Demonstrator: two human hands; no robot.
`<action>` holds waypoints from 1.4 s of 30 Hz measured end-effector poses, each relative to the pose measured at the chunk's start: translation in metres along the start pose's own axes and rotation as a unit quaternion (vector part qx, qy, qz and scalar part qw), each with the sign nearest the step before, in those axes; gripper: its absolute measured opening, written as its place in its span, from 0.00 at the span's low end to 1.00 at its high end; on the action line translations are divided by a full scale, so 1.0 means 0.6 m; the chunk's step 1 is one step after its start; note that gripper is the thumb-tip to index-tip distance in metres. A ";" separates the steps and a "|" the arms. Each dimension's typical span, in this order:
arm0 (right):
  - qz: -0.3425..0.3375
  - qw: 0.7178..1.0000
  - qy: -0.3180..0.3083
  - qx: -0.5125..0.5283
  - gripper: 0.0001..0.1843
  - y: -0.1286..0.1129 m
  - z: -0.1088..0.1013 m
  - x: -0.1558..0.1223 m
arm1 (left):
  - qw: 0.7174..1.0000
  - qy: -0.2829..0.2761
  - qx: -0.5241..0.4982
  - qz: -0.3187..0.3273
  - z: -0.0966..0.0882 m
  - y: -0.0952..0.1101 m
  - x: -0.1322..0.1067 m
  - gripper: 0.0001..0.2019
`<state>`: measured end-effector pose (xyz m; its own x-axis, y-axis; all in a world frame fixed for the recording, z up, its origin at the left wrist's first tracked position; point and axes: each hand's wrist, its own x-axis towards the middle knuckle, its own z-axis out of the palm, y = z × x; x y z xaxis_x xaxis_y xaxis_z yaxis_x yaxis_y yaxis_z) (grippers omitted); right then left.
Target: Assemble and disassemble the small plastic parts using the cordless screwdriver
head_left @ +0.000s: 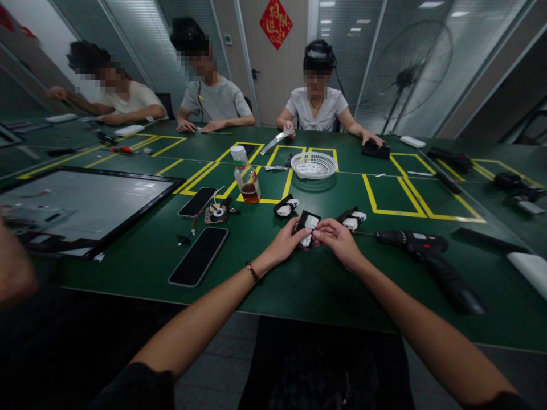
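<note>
Both of my hands meet over the green table (307,279) and pinch one small black-and-white part (308,223). My left hand (284,244), with a bead bracelet at the wrist, grips its left side. My right hand (339,242) grips its right side with closed fingers. Two similar black-and-white parts lie just beyond, one on the left (285,207) and one on the right (352,218).
A black power drill (427,256) lies right of my hands. Two dark phones (199,255) (197,201), a small coil part (217,213), a bottle of brown liquid (246,176) and a white basket (313,164) sit ahead. A large screen panel (85,205) lies left. Three people sit opposite.
</note>
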<state>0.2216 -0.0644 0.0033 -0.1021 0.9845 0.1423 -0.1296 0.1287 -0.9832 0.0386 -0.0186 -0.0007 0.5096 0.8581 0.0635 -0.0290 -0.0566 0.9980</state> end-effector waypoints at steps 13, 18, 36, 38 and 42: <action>-0.024 0.999 0.001 -0.045 0.13 -0.017 0.004 -0.003 | 1.000 0.003 0.009 0.005 0.004 0.002 0.002 0.23; -0.017 0.999 -0.002 -0.030 0.13 -0.017 0.002 -0.003 | 1.000 0.011 0.005 0.002 0.005 0.003 0.001 0.23; -0.094 0.987 0.035 -0.129 0.11 -0.032 0.011 -0.010 | 0.999 0.036 -0.003 0.011 0.001 0.022 -0.001 0.20; -0.113 0.980 0.051 -0.156 0.11 -0.037 0.015 -0.012 | 0.999 0.028 -0.023 0.006 0.001 0.025 0.000 0.19; -0.101 0.983 0.060 -0.144 0.11 -0.034 0.014 -0.011 | 0.998 0.009 -0.050 -0.027 -0.001 0.026 0.001 0.20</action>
<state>0.2165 -0.0746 0.0236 0.0155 0.9402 0.3403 0.1511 0.3342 -0.9303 0.0376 -0.0188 0.0151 0.4968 0.8678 0.0097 -0.0892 0.0400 0.9952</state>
